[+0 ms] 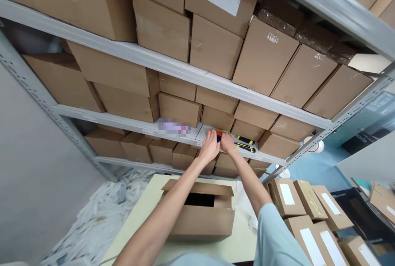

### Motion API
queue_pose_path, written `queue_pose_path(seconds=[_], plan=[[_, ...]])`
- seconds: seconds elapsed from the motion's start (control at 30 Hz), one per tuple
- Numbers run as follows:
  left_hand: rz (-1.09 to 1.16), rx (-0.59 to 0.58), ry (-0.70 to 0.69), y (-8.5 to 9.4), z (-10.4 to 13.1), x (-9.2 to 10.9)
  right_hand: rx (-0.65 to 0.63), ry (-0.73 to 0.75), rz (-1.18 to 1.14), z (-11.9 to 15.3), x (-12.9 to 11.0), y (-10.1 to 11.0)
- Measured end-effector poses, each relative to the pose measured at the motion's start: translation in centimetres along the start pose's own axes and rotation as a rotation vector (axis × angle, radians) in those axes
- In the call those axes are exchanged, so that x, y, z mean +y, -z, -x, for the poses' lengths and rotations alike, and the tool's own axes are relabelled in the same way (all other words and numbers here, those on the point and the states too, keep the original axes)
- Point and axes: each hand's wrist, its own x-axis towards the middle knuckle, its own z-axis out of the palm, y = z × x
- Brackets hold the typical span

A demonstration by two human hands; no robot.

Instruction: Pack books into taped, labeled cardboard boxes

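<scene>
Both arms stretch forward to the middle shelf. Between my hands is a small orange and blue item (219,135), partly covered by fingers; its kind cannot be made out. My left hand (210,146) grips its left side with closed fingers. At its right side, my right hand (227,142) is closed on it too. Just to the right on the same shelf lie yellow and black hand tools (245,147), too small to name exactly. A pixelated purple packet (174,127) lies farther left on this shelf.
An open cardboard box (202,223) stands on the pale table (132,233) beneath my arms. Stacked cartons (216,48) fill the grey metal rack (123,52). Labelled cartons (305,233) are piled at the right. White crumpled material (89,225) covers the floor at left.
</scene>
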Motion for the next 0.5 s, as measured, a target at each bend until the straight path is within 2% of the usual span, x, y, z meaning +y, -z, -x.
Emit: queue_pose_path(seconds=[0.1, 0.2, 0.3, 0.4, 0.5], plan=[[0.014, -0.007, 0.032, -0.7, 0.4, -0.5, -0.079, -0.035, 0.003, -2.0, -0.6, -0.7], [0.044, 0.032, 0.035, -1.8, 2.7, -2.2, -0.088, -0.043, -0.017, -2.3, -0.8, -1.8], [0.081, 0.073, 0.081, -2.9, 5.4, -3.4, -0.098, -0.043, -0.063, -2.3, -0.5, -1.9], [0.159, 0.075, 0.160, -3.5, 7.7, -3.1, -0.115, -0.059, -0.138, -2.5, -0.1, -1.0], [0.277, 0.108, 0.200, -3.1, 10.0, -2.2, -0.079, -0.076, -0.241, -1.8, 0.1, 0.0]])
